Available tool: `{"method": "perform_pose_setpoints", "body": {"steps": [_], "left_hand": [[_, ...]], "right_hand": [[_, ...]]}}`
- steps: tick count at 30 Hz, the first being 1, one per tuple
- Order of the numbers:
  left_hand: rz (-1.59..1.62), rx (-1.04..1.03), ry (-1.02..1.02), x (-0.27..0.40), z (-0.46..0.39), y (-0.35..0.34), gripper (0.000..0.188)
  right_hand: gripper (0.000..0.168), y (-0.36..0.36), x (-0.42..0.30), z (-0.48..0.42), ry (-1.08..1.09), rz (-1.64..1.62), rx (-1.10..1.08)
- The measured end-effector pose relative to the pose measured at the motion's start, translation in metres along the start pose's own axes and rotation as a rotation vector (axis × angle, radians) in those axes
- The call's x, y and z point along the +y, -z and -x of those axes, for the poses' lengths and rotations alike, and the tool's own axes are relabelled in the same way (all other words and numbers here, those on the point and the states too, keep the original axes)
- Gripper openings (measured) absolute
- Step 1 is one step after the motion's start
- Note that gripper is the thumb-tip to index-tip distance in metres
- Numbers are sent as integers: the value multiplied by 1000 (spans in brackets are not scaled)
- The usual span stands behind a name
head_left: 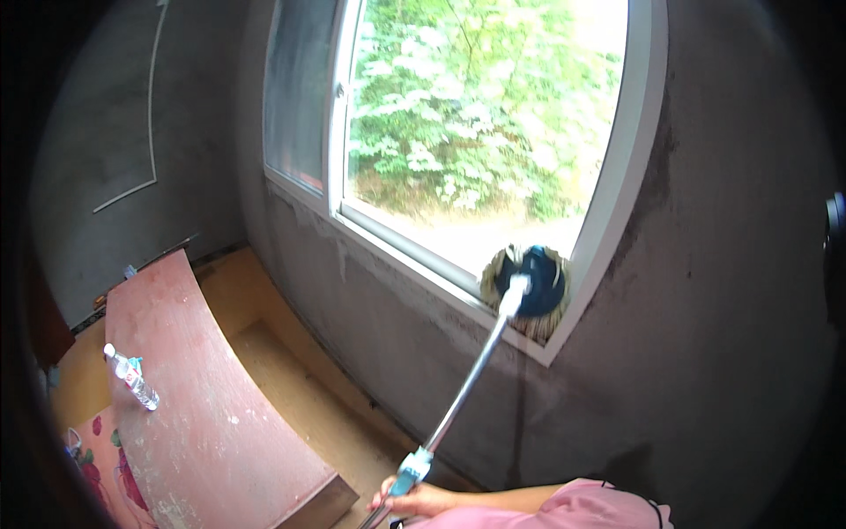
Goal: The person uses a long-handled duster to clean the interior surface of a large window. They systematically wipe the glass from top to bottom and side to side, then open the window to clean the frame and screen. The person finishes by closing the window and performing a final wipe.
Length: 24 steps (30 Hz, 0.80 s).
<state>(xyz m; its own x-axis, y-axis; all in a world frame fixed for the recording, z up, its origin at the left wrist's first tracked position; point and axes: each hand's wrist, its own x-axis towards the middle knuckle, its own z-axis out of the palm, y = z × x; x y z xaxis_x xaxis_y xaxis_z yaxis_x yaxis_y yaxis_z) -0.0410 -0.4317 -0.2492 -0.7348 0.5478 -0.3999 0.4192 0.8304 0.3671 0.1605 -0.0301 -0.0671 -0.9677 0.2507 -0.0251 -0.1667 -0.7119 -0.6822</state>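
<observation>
My right hand (pixel 413 499) grips the metal pole of a spin mop (pixel 470 390) just below its light-coloured clamp with a blue-green part (pixel 408 469). The pole slants up and away to a round blue mop head (pixel 543 284), ringed by off-white strands. Those strands press into the lower right corner of a white window frame (pixel 634 178), against the sill track and the side frame. Part of the corner is hidden behind the mop head. My left hand is out of view.
Left of me stands a long reddish board-topped table (pixel 218 423) bearing a clear plastic bottle (pixel 135 380). Floral-patterned material (pixel 99 463) lies beside it. Brown flooring (pixel 291 370) runs between table and grey wall (pixel 410 330). A dark object (pixel 836 225) juts in at far right.
</observation>
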Motion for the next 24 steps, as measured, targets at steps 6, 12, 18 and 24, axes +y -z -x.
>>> {"method": "perform_pose_setpoints", "body": {"steps": [6, 12, 18, 24], "left_hand": [[-42, 19, 74, -71, -5, -22, 15], [6, 27, -12, 11, -22, -16, 17], [157, 87, -193, 115, -41, 22, 17], [99, 53, -68, 50, -16, 5, 16]], "right_hand": [[23, 3, -14, -18, -13, 58, 145], [22, 27, -41, -75, 66, 73, 126], [16, 13, -39, -83, 15, -53, 155], [25, -9, -7, 1, -88, -114, -123]]}}
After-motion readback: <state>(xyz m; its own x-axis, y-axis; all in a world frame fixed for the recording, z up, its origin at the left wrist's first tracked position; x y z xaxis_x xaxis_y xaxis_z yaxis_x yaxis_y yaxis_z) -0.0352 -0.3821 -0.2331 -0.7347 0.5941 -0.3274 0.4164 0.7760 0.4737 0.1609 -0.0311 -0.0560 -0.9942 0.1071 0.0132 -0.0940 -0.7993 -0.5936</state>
